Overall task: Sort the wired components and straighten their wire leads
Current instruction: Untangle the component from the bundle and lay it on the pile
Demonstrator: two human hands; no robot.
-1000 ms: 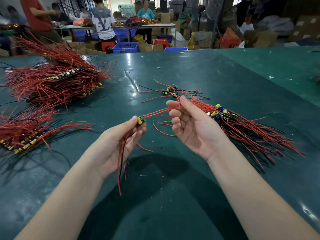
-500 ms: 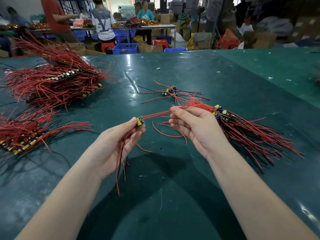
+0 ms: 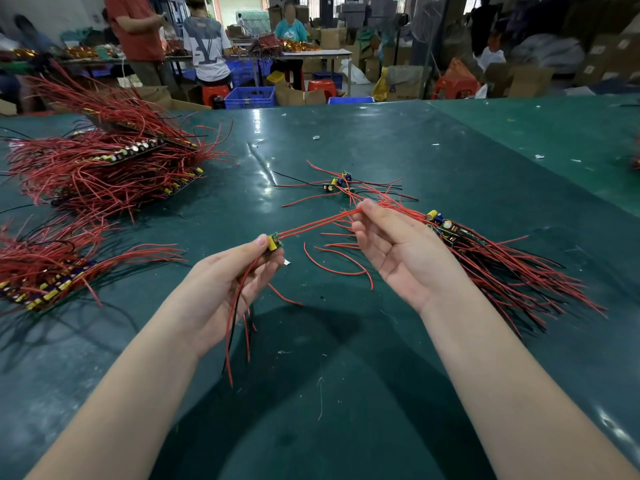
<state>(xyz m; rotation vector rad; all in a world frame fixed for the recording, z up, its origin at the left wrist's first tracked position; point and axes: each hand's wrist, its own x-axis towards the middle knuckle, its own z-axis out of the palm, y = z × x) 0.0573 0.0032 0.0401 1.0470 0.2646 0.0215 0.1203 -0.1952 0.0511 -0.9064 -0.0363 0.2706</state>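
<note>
Two hands on one part: your left hand (image 3: 221,289) pinches the small board (image 3: 274,242) between thumb and fingertips, which anchors it, while your right hand (image 3: 398,251) pinches the far end of its red leads (image 3: 318,223) between thumb and forefinger, other fingers loosely curled. Leads run taut between the hands, likely so the pull takes the bends out. Board sits in the air above the green table (image 3: 346,393), near its middle, just ahead of you. More leads from the same board hang down through your left palm toward the table, red plus one black, not yet straight by the look of it. Board looks tiny, green, with a yellow capacitor on top. Behind your right hand on the table lies a loose pile (image 3: 491,265), probably unsorted. Toward the table's left edge sit neat stacks (image 3: 104,168), likely finished ones. A few stray parts (image 3: 339,183) lie further back, mid-table.
</note>
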